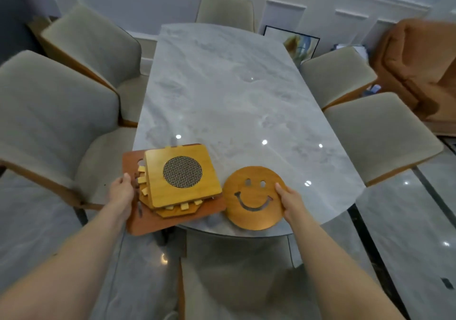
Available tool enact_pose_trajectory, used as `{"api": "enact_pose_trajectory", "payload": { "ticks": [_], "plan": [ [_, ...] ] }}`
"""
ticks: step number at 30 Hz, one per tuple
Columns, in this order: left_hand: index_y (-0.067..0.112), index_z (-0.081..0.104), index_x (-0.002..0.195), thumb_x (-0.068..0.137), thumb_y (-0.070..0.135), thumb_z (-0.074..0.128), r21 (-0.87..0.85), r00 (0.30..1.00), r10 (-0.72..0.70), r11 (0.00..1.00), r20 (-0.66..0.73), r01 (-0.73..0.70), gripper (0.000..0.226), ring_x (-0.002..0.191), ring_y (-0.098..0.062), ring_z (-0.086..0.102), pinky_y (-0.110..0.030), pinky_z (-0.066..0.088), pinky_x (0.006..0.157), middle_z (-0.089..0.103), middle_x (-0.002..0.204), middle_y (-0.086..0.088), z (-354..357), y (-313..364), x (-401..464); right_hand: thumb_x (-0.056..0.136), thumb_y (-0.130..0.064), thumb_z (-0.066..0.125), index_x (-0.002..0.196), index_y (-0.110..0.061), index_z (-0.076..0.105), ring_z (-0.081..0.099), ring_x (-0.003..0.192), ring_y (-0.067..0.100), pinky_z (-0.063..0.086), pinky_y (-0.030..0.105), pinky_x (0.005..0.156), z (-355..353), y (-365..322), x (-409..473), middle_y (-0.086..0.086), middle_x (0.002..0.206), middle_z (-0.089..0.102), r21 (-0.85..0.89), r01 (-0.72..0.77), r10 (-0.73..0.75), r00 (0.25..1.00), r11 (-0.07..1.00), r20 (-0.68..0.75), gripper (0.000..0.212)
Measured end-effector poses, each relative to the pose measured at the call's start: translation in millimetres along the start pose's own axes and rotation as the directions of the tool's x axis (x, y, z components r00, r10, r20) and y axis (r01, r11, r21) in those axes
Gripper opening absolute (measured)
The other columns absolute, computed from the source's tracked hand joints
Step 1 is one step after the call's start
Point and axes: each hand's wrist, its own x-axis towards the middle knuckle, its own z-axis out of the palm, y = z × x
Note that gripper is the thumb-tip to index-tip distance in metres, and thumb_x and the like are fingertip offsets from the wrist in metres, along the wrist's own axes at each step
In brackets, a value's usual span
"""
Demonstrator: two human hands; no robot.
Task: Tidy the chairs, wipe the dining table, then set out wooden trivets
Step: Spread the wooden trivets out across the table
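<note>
My left hand (pixel 121 193) grips the left edge of a stack of wooden trivets (pixel 172 186) at lower centre, overhanging the near rim of the marble table (pixel 222 92). My right hand (pixel 289 201) pinches the smiley trivet (pixel 254 197) just right of the stack, seemingly flat on the tabletop. Beige chairs (pixel 61 112) line both sides and the far end.

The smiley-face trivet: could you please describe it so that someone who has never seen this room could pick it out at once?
Start at the grey marble dining table and go to its near end, where the wooden trivets are. The smiley-face trivet lies right of the stack of trivets, gripped at its right edge by the right hand. Unlike the angular stacked pieces, it is round, with cut-out eyes and a smile.
</note>
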Motion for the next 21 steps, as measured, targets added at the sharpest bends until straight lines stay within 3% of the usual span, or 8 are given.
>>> {"api": "enact_pose_trajectory", "payload": {
  "ticks": [3, 6, 8, 11, 15, 18, 21],
  "plan": [
    [-0.002, 0.057, 0.122, 0.103, 0.027, 0.037, -0.001, 1.0, -0.003, 1.0, 0.027, 0.003, 0.04, 0.116, -0.033, 0.053, -0.033, 0.039, 0.089, 0.057, 0.125, -0.019, 9.8, -1.4, -4.5, 0.095, -0.017, 0.058, 0.114, 0.002, 0.061, 0.063, 0.1, 0.036, 0.053, 0.044, 0.082, 9.7, 7.4, 11.4, 0.025, 0.117, 0.063, -0.028, 0.014, -0.014, 1.0, 1.0, 0.011, 0.027],
    [0.001, 0.059, 0.117, 0.102, 0.028, 0.038, -0.027, 0.997, -0.037, 0.999, 0.065, 0.039, 0.037, 0.108, -0.032, 0.056, -0.036, 0.041, 0.087, 0.061, 0.114, -0.017, 19.2, -1.6, -7.6, 0.091, -0.024, 0.065, 0.105, -0.006, 0.064, 0.065, 0.091, 0.025, 0.054, 0.039, 0.081, 13.0, 11.4, 18.4, 0.019, 0.115, 0.066, -0.164, 0.105, -0.114, 0.993, 0.981, -0.045, 0.023],
    [0.006, 0.06, 0.109, 0.102, 0.03, 0.038, -0.029, 0.995, -0.052, 0.998, 0.083, 0.055, 0.033, 0.094, -0.026, 0.056, -0.035, 0.041, 0.082, 0.061, 0.096, -0.01, 23.7, -1.0, -10.4, 0.088, -0.029, 0.068, 0.12, -0.007, 0.06, 0.061, 0.106, 0.025, 0.05, 0.038, 0.092, 12.7, 13.0, 20.8, 0.013, 0.124, 0.061, -0.356, 0.159, -0.202, 0.975, 0.921, -0.087, 0.04],
    [0.013, 0.057, 0.097, 0.102, 0.033, 0.037, -0.033, 0.993, -0.064, 0.997, 0.104, 0.067, 0.029, 0.085, -0.023, 0.054, -0.035, 0.042, 0.079, 0.06, 0.089, -0.007, 30.0, 1.9, -15.4, 0.089, -0.029, 0.067, 0.134, -0.009, 0.05, 0.05, 0.125, 0.026, 0.041, 0.037, 0.104, 11.7, 16.2, 16.4, 0.011, 0.136, 0.053, -0.61, 0.249, -0.331, 0.943, 0.753, -0.023, 0.052],
    [0.014, 0.058, 0.085, 0.102, 0.033, 0.037, -0.049, 0.994, -0.062, 0.997, 0.092, 0.067, 0.032, 0.079, -0.021, 0.055, -0.035, 0.043, 0.078, 0.059, 0.087, -0.006, 35.7, 3.7, -17.9, 0.093, -0.021, 0.061, 0.138, -0.007, 0.047, 0.041, 0.133, 0.024, 0.03, 0.032, 0.111, 14.7, 35.5, 0.1, 0.012, 0.142, 0.047, -0.78, 0.459, -0.464, 0.851, 0.425, 0.248, 0.049],
    [0.018, 0.054, 0.075, 0.102, 0.032, 0.037, -0.063, 0.995, -0.058, 0.996, 0.077, 0.063, 0.035, 0.07, -0.016, 0.051, -0.031, 0.04, 0.071, 0.055, 0.074, 0.001, 41.1, 4.7, -19.8, 0.097, -0.031, 0.052, 0.149, -0.013, 0.031, 0.016, 0.147, 0.022, 0.011, 0.032, 0.12, 19.9, 59.1, -8.8, 0.005, 0.157, 0.025, -0.809, 0.556, -0.412, 0.794, 0.192, 0.447, 0.059],
    [0.021, 0.05, 0.069, 0.103, 0.03, 0.036, -0.07, 0.996, -0.058, 0.996, 0.075, 0.063, 0.037, 0.064, -0.012, 0.048, -0.029, 0.039, 0.064, 0.052, 0.071, 0.002, 43.5, 5.6, -24.1, 0.098, -0.047, 0.042, 0.154, -0.019, 0.006, -0.008, 0.148, 0.024, -0.007, 0.034, 0.118, 26.5, 76.2, -11.6, 0.005, 0.162, -0.002, -0.824, 0.562, -0.293, 0.801, 0.07, 0.522, 0.073]
  ]
}}
